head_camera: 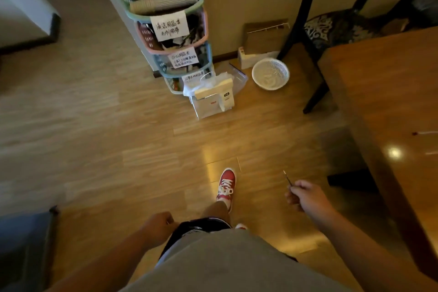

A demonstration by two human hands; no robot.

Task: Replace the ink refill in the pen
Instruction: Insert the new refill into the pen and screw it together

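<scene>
I am standing on a wooden floor, looking down at my legs and red shoe. My right hand point(305, 194) is shut on a thin ink refill point(287, 178), whose tip sticks up and forward out of my fingers. My left hand point(157, 223) is a closed fist by my hip with nothing visible in it. At the right edge, on the wooden table point(379, 106), lie thin pale pen parts point(425, 133), one with a dark red end, cut off by the frame.
A stack of labelled storage baskets point(175, 38) stands ahead by the wall, with a clear bag and box point(213, 97) at its foot. A white round basket point(270, 73) lies on the floor near black chair legs point(305, 31). A blue seat is at lower left.
</scene>
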